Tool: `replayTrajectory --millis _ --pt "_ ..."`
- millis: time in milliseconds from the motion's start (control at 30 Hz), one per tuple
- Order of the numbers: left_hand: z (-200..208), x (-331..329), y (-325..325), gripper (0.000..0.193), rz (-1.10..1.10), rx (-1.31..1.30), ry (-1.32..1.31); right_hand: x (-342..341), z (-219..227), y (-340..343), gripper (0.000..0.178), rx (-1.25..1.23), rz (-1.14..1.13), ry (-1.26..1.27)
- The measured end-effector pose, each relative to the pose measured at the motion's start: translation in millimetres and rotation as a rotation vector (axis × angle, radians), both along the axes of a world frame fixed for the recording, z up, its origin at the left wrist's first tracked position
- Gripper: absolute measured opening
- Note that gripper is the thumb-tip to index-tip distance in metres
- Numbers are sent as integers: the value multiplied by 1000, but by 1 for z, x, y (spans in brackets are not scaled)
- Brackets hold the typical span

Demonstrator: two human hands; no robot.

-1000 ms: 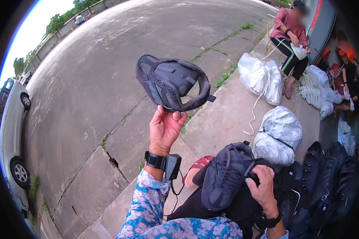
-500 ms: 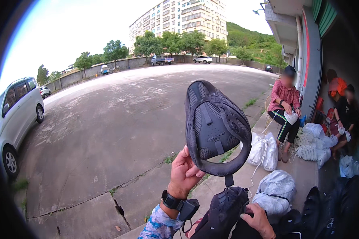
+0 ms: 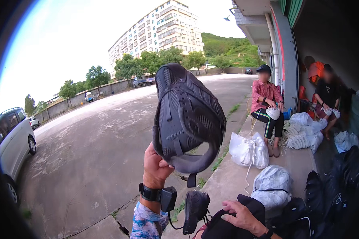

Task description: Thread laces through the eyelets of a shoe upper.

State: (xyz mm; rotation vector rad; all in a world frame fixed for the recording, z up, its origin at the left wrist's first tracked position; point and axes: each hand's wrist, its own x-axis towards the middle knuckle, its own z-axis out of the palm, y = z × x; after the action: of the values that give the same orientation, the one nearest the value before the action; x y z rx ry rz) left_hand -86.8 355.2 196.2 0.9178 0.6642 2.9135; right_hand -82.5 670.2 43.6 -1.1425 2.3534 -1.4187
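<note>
My left hand [image 3: 155, 165] is closed on the collar edge of a black mesh shoe upper [image 3: 187, 113], holding it up in front of me. Its toe end points upward, and a short tab hangs from the collar at the bottom. No sole shows on it. Low in the view, my right hand [image 3: 243, 217] has its fingers stretched out over dark cloth [image 3: 227, 223] on my lap, with nothing visible in it. Beside the lap is a smaller dark piece [image 3: 196, 209] with thin cords, its kind unclear. A black box [image 3: 168, 199] is strapped to my left wrist.
A white wrapped bundle [image 3: 272, 187] and tied white bags [image 3: 249, 151] stand on the concrete ledge. Several black shoe uppers [image 3: 315, 187] lie at right. Two people sit beyond, one in a red shirt [image 3: 267, 93], handling white pieces. A silver van [image 3: 16, 139] stands left.
The held shoe upper has moved left and tilted. My right hand has let go of the dark piece it gripped and opened. The view has swung to the right.
</note>
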Motion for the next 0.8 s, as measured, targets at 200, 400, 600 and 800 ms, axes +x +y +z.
replayTrajectory --millis 200,400,600,800 --pt "-71 39 43 20 -224 -917 -505 -5 11 37 76 -588 -151 -170" --pt "-130 52 44 16 -296 -1090 -735 31 8 63 87 -567 194 -628" --pt "-144 35 48 25 -231 -1309 -584 51 -19 71 71 -554 42 -609" --pt "-161 -21 50 41 253 -1816 -255 72 -69 36 46 -963 -121 -980"
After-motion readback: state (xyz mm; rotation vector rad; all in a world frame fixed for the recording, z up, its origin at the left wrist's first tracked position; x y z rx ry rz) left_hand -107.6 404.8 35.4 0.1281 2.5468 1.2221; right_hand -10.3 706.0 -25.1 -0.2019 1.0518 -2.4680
